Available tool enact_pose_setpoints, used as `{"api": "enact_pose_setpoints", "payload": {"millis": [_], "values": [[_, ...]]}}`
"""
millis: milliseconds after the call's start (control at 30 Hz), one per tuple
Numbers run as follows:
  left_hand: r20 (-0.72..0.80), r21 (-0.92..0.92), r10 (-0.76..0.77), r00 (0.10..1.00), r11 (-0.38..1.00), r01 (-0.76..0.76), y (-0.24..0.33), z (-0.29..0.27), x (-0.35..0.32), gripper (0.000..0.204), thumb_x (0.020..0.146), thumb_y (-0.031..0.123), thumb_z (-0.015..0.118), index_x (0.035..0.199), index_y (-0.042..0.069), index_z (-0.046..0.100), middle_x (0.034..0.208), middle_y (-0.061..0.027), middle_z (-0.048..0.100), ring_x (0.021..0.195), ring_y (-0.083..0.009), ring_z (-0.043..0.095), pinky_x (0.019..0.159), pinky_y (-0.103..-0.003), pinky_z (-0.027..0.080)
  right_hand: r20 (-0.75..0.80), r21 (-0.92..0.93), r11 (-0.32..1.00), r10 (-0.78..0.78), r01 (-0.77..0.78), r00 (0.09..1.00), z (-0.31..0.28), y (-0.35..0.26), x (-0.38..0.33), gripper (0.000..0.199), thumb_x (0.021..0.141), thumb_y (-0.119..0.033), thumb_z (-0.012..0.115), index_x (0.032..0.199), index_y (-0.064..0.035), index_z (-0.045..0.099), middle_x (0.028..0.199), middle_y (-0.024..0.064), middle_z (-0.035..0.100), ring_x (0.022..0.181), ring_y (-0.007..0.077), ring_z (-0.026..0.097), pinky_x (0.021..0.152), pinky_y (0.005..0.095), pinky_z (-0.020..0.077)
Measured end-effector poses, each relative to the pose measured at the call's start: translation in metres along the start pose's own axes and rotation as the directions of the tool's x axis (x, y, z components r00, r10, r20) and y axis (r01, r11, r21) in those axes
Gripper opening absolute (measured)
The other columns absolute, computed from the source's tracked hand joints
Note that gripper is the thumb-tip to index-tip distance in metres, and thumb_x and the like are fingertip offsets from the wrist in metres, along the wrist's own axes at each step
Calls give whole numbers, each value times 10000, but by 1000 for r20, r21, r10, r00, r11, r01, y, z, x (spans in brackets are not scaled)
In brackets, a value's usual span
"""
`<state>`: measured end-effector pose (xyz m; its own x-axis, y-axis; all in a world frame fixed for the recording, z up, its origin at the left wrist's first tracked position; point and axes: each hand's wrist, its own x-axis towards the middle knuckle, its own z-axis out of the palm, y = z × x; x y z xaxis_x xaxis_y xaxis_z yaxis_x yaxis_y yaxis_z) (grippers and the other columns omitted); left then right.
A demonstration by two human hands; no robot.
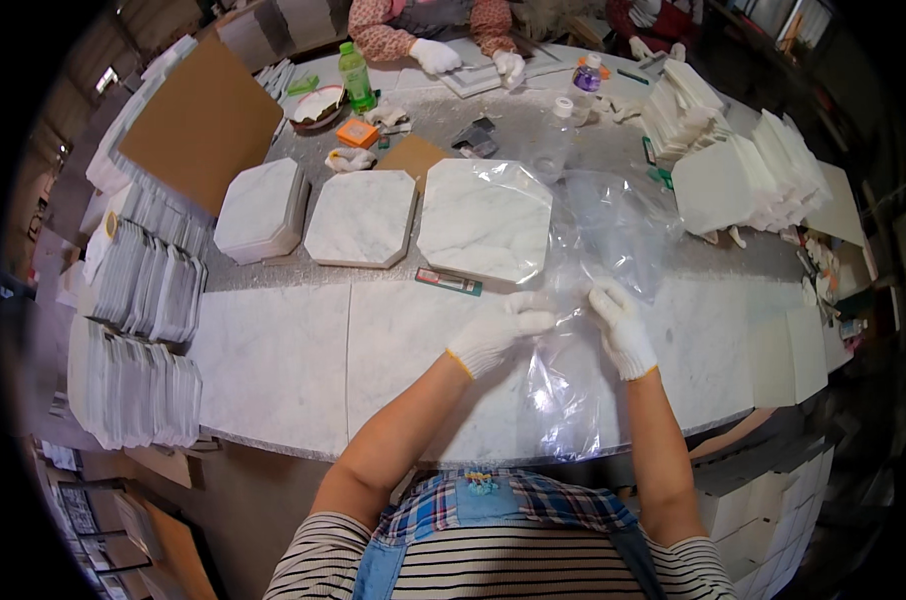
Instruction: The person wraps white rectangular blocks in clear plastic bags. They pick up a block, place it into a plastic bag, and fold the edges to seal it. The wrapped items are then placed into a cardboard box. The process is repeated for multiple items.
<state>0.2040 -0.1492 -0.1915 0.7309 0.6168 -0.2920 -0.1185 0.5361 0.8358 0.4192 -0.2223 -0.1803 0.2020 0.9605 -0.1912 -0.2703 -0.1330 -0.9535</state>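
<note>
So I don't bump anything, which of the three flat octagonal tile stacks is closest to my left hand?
The rightmost stack, just beyond your left hand; the middle stack and leftmost stack sit farther from it.

far edge of worktop (273, 320), l of mid: green btl (355, 78), round dish (318, 104) just beside, orange box (358, 133) a bit nearer in. r of mid: clear btl w/ purple label (587, 80). big brown board (205, 125) tilted nr far l corner. co-worker (433, 18) w/ patterned sleeves at far edge, 2nd person (663, 18) further r.
</note>
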Motion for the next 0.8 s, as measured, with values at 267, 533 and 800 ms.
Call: {"api": "enact_pose_setpoints", "payload": {"millis": [267,533,800], "values": [[-297,70,107,949,993,-90,4,9,13,384,961,252,692,1239,-4,622,1099,-52,660,927,-115,639,726,-267,538,-23,167,986,19,-15,1000,-2,0,-4,245,1016,-213,608,1195,-48,640,1151,34,664,1063,114,604,902,303,488],[-264,108,89,960,992,-62,-3,53,-16,452,932,298,728,1269,21,609,1109,-55,641,948,-156,644,814,-287,541,-48,142,989,-34,41,998,-6,-4,-7,304,982,-175,658,1251,-36,642,1276,66,648,1185,166,590,986,307,463],[-162,-92,94,982,990,-110,-5,43,4,200,955,141,680,1103,8,671,898,-24,663,749,-97,587,650,-268,495,-27,310,948,89,-76,996,-9,7,4,583,1037,-527,489,1344,-40,580,1306,102,625,1222,210,579,1015,394,478]]}}
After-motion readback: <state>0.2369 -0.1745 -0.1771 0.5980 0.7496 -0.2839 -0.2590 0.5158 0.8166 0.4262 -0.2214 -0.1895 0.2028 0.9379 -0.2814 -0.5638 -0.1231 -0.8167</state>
